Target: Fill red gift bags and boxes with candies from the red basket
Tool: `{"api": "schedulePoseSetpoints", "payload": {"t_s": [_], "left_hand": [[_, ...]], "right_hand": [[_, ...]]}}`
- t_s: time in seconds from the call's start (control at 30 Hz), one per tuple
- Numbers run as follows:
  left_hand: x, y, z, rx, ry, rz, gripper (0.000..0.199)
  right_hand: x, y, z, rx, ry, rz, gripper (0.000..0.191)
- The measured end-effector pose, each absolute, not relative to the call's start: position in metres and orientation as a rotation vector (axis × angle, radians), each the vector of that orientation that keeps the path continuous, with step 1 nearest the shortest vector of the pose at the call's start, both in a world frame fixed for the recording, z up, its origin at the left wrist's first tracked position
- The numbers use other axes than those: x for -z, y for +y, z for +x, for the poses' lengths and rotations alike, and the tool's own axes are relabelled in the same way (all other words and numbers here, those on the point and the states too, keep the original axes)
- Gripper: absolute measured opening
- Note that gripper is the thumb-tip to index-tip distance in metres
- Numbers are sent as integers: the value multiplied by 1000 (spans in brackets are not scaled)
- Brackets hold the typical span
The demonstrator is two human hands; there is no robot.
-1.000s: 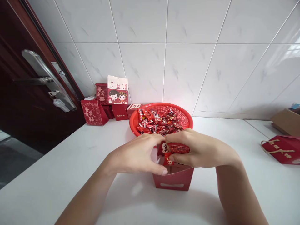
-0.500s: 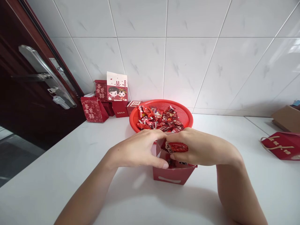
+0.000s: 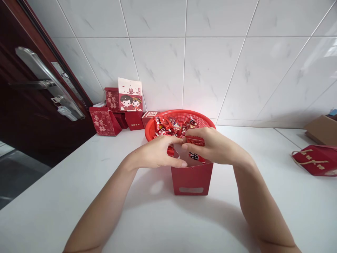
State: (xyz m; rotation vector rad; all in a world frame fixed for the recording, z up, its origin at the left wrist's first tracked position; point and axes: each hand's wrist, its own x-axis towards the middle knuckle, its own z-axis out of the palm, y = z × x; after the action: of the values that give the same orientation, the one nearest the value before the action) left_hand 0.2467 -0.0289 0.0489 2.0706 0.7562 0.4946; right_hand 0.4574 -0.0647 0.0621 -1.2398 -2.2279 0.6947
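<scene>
A red paper box [image 3: 191, 179] with a pale window low on its front stands upright and open at the top on the white table. My left hand [image 3: 155, 153] is closed on the box's rim at its left, the thumb lying over the front edge. Over the opening, my right hand [image 3: 216, 146] pinches a red-and-white snack packet [image 3: 197, 157] with black lettering. The packet's lower part is inside the box, and the thumb crosses in front of it. Right behind the box sits a red plastic basket [image 3: 207, 121] of wrapped candies [image 3: 168, 127], partly hidden by my hands.
Several red gift boxes [image 3: 104, 121] stand at the back left, one with a cartoon couple [image 3: 130, 100]. To the right lie a red box with a cord handle [image 3: 313, 160] and a cardboard box [image 3: 322, 128]. A tiled wall [image 3: 158, 70] rises behind; a dark door [image 3: 21, 105] is at left.
The box now stands straighter, its front facing me. Both hands appear higher in view, still at its opening, and the right hand has shifted slightly left with the packet.
</scene>
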Motion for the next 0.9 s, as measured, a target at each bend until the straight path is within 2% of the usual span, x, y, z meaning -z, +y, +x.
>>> {"api": "schedulePoseSetpoints", "payload": {"t_s": [0.1, 0.27, 0.53, 0.8, 0.9], "left_hand": [[-49, -27, 246, -444, 775, 2057, 23], [-53, -29, 248, -311, 857, 2055, 45], [-53, -30, 249, -333, 874, 2071, 53], [-49, -26, 248, -407, 777, 2095, 43], [-47, -22, 248, -445, 771, 2066, 40]], "right_hand": [[-59, -62, 456, -720, -2243, -1261, 23], [-63, -62, 461, -942, -2322, -1276, 22], [-59, -53, 463, -1042, -2534, -1185, 29], [-57, -52, 461, -946, -2536, -1200, 26], [-59, -50, 463, -911, -2521, -1253, 32]]}}
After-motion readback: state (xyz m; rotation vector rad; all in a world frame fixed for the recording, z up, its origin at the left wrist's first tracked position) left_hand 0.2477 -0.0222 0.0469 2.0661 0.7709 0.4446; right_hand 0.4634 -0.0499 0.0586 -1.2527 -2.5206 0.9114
